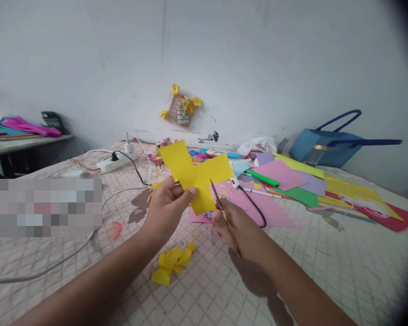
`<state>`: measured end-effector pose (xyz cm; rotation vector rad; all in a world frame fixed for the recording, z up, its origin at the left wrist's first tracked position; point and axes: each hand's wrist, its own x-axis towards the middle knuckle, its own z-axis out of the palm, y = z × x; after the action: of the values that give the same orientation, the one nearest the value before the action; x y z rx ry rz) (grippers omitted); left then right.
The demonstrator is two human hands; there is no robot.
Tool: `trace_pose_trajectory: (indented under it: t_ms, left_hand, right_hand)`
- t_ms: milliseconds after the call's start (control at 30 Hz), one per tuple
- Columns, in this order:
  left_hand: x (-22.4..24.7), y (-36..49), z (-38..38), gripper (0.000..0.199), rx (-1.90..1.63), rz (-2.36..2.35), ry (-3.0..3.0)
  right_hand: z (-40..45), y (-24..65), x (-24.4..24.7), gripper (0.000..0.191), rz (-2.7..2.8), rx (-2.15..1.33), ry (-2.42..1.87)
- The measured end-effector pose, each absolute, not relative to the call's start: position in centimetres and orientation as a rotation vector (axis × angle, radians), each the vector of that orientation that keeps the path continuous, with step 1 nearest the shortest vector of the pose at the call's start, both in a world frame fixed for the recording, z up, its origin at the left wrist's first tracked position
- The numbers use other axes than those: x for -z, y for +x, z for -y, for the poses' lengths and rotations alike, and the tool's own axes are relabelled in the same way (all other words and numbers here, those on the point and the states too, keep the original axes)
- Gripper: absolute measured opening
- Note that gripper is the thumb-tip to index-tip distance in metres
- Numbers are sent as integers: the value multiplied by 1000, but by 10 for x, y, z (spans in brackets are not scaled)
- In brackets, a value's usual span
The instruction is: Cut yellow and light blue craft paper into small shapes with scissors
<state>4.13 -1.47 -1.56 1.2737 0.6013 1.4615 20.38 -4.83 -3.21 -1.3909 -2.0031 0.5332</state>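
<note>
My left hand [170, 203] pinches a yellow sheet of paper [197, 179] between thumb and fingers, holding it up over the table. The sheet has corners cut away, so it has a cross-like outline. In my right hand [238, 222] is a pair of scissors [221, 206], gripped with the fingers wrapped round its handles. The blade tips point up and lie against the paper's lower right edge. Below, on the tablecloth, rests a small pile of yellow paper cuttings [173, 262]. Part of the scissors' handles is hidden by my right hand.
Coloured paper sheets [285, 174] spread over the right side, beside a blue bag [326, 147]. A white power strip [118, 162] with cables sits at the back left. Behind my hands lies a pink sheet [272, 210] with scraps. A decorated woven frame [182, 108] hangs on the wall.
</note>
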Motion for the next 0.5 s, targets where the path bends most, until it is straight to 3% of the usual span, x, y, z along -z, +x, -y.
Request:
trace_pose_trajectory:
  t_ms: [500]
  left_hand:
    - [18,46,27,20,-1347,-599,1390]
  right_hand:
    - [53,199,26,23,1955,-475,-1301]
